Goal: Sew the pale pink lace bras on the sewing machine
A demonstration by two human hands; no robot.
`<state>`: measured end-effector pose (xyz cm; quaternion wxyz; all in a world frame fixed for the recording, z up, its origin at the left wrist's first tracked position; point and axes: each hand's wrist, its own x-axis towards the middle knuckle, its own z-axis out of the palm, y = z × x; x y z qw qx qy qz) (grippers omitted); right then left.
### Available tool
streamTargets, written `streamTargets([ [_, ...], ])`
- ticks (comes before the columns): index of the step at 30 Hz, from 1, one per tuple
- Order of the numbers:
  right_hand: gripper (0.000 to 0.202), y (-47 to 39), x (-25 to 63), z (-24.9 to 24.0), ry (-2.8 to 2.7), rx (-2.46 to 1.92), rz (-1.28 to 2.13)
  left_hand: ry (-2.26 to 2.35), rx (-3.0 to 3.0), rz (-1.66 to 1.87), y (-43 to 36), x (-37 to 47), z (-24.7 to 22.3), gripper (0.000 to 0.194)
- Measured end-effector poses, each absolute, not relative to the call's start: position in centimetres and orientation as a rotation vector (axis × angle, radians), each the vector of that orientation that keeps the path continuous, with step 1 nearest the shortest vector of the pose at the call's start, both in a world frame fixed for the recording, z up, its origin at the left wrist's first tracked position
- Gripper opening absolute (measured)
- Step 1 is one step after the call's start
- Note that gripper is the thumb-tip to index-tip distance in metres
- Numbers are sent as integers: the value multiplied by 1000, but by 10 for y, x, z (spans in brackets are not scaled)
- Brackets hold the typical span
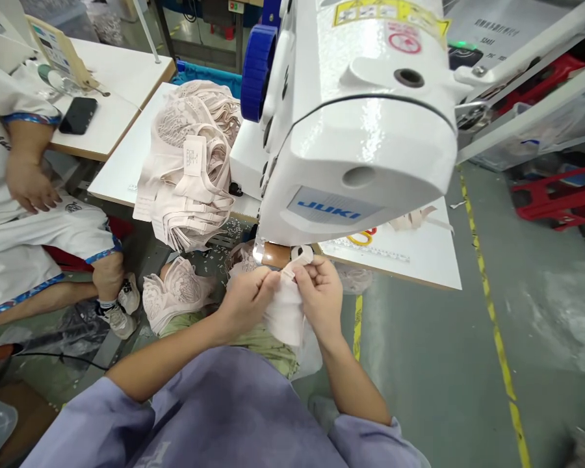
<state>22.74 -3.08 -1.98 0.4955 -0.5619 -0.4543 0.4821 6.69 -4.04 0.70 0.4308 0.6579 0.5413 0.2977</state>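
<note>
Just below the head of a white sewing machine (370,149), both my hands grip a pale pink bra (285,315). My left hand (251,296) pinches its edge between thumb and fingers. With thumb and fingers closed, my right hand (319,289) holds the narrow end of the band, close to the machine's brown-covered arm (275,253). A lace bra cup (182,289) lies over my lap to the left, seemingly part of the same garment. Where the band meets the needle area is partly hidden by my fingers.
A pile of pink bras (185,162) sits on the table left of the machine. Yellow-handled scissors (361,238) and a clear ruler (380,252) lie at right. A co-worker (34,195) sits at left, near a black phone (78,116). Red stools (560,195) stand far right.
</note>
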Motion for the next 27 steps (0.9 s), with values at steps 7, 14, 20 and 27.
streamTargets([
  [7,15,30,241,-25,-1363,-1412,1045,1403,2217,721,-25,45,-2,35],
  [14,17,55,244,-22,-1675,-1374,908,1535,2435,676,-15,45,-5,36],
  [20,31,60,241,-26,-1657,-1320,871,1580,2477,648,-10,44,-2,35],
  [27,34,63,243,-34,-1713,-1300,736,1568,2511,667,-9,44,1,33],
])
